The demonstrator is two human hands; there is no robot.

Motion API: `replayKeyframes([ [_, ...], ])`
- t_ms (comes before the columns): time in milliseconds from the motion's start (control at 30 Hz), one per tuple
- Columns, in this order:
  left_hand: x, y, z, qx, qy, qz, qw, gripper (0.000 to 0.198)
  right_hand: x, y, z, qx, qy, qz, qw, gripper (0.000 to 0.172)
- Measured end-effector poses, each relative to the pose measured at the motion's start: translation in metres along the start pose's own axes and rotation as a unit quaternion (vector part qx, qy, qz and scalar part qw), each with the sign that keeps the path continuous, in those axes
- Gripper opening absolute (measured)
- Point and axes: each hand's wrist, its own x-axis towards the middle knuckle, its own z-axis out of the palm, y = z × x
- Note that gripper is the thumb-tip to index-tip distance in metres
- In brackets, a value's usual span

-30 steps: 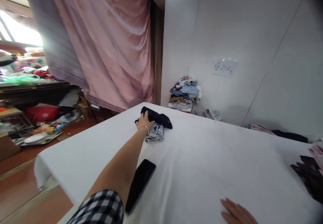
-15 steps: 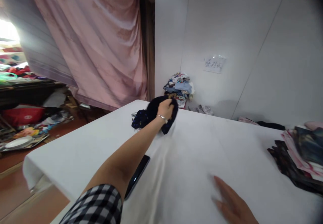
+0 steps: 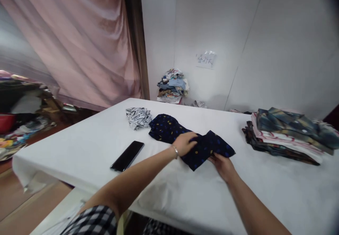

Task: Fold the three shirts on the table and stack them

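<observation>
A dark navy shirt (image 3: 169,127) with yellow and blue spots lies bunched across the middle of the white table. My left hand (image 3: 184,144), a silver bracelet at its wrist, is on top of the cloth with its fingers curled into it. Close by, my right hand (image 3: 224,164) grips the shirt's near right edge, some fingers hidden beneath the fabric. Beyond the shirt's left end sits a crumpled black-and-white printed garment (image 3: 138,118). A black phone (image 3: 127,156) rests on the table left of my left forearm.
Folded shirts (image 3: 288,132) are stacked on the table's right side. A tall heap of clothes (image 3: 173,86) rises at the far edge by the white wall, beneath a handwritten paper sign (image 3: 206,60). A pink curtain (image 3: 100,44) hangs at the left. The white tablecloth (image 3: 79,146) drapes over the edge.
My left hand has brought the navy shirt nearer and to the right, away from the printed garment. My right hand, bare before, has taken hold of its edge. The view has turned right.
</observation>
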Motion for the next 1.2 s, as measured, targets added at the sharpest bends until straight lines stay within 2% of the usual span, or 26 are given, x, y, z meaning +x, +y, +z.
replayKeyframes([
  [33,-0.002,-0.013,-0.006,0.045,0.007,-0.073,0.996,0.032,0.0,-0.003,0.0,0.035,-0.002,0.021,0.999,0.029],
  [100,-0.008,-0.036,-0.015,0.092,0.014,-0.156,0.983,0.034,0.001,-0.006,0.0,0.079,-0.01,0.047,0.996,0.026],
  [233,-0.021,-0.06,-0.015,0.139,-0.006,-0.229,0.964,0.047,0.009,-0.006,-0.007,0.119,-0.027,0.064,0.99,0.024],
  [333,-0.024,-0.064,-0.006,0.167,-0.021,-0.252,0.953,0.054,0.014,-0.004,-0.014,0.127,-0.012,0.082,0.988,0.017],
  [467,-0.018,-0.063,-0.005,0.19,-0.011,-0.276,0.942,0.026,0.014,-0.007,-0.017,0.129,-0.002,0.101,0.986,0.013],
  [600,0.0,-0.059,-0.03,0.192,0.038,-0.293,0.936,0.023,0.012,-0.017,-0.018,0.132,0.013,0.117,0.984,0.015],
  [700,0.024,-0.053,-0.063,0.187,0.106,-0.302,0.929,0.028,0.014,-0.027,-0.025,0.134,0.042,0.072,0.988,0.018],
  [833,0.07,-0.033,-0.105,0.167,0.188,-0.279,0.927,0.037,0.019,-0.036,-0.032,0.14,0.078,0.004,0.987,0.033],
  [933,0.111,-0.006,-0.119,0.132,0.249,-0.214,0.935,0.04,0.021,-0.031,-0.028,0.059,0.083,-0.012,0.995,0.057],
  [1000,0.138,0.013,-0.115,0.087,0.279,-0.139,0.946,0.038,0.022,-0.026,-0.026,0.004,0.085,-0.016,0.996,0.069],
  [1033,0.151,0.022,-0.11,0.065,0.275,-0.097,0.954,0.037,0.024,-0.024,-0.027,-0.013,0.093,-0.017,0.995,0.069],
  [1133,0.175,0.036,-0.082,0.024,0.193,-0.014,0.981,0.044,0.031,-0.022,-0.04,-0.031,0.167,-0.036,0.985,0.06],
  [1200,0.174,0.033,-0.057,0.021,0.14,0.006,0.99,0.053,0.037,-0.024,-0.053,-0.06,0.228,-0.06,0.97,0.057],
])
